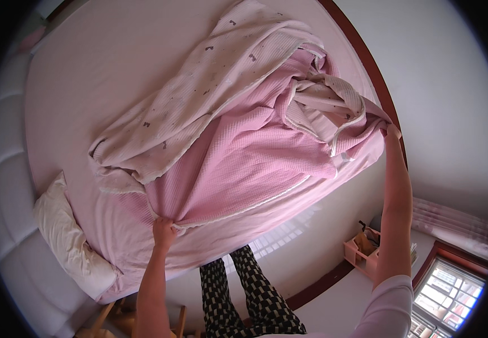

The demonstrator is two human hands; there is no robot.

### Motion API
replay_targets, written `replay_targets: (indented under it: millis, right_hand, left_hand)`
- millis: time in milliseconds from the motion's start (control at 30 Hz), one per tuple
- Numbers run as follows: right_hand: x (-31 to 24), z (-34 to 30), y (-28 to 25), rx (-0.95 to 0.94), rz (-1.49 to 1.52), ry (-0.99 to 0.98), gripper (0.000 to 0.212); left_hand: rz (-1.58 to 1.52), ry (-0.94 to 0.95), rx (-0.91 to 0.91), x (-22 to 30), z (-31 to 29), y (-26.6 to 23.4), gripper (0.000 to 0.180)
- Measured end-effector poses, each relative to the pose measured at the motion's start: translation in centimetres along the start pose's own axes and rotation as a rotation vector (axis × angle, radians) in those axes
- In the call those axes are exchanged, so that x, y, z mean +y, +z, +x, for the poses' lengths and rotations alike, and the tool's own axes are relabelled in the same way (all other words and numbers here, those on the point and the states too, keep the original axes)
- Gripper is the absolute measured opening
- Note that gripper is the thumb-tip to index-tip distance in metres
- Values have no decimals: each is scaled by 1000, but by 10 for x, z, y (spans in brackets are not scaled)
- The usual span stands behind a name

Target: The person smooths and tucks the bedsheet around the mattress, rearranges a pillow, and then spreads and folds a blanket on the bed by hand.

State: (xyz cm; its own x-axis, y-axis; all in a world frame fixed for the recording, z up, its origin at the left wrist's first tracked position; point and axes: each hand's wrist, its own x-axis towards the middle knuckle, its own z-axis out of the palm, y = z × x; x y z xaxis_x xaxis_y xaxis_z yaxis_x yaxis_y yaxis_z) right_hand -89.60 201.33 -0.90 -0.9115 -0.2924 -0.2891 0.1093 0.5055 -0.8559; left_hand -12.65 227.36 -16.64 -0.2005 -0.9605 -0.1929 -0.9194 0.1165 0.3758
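A pink quilted blanket (244, 152) lies rumpled across the bed, its paler underside with small dark bow prints folded over on the far side. My left hand (164, 230) is closed round its near edge, close to the pillow end. Out to the right, my arm is stretched long and my right hand (391, 133) grips a bunched corner at the bed's foot. Between the hands the white-trimmed edge runs in a slack line. Part of the blanket is twisted into a loop near the right hand.
The mattress wears a pale pink sheet (108, 73). At the left, a white pillow (69, 236) leans by the grey padded headboard (7, 141). Wooden furniture (121, 318) stands at the lower left. A pink organizer (362, 248) and a window (449, 293) are at the right.
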Motion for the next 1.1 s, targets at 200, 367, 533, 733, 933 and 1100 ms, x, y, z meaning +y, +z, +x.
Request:
replay_targets:
  millis: [200,367,533,733,933,1100]
  right_hand:
    - [52,-39,62,-191,-244,-67,16]
    - [117,-198,141,-682,-744,-714,39]
    - [117,-393,209,-1234,-828,-1373,55]
    - [164,-569,280,-1441,-1244,-1716,78]
    - [208,-636,290,-1394,-1169,-1553,73]
    - [214,-614,322,-1471,-1360,-1651,37]
  left_hand:
    - [-3,4,52,35,-6,3,12]
    - [-112,-188,75,66,-18,9,14]
    - [-321,-272,141,100,-27,11,13]
    - [-577,-340,81,136,-48,-10,11]
    - [-721,-423,68,142,-71,-25,15]
    - [-855,-421,119,125,-66,-33,14]
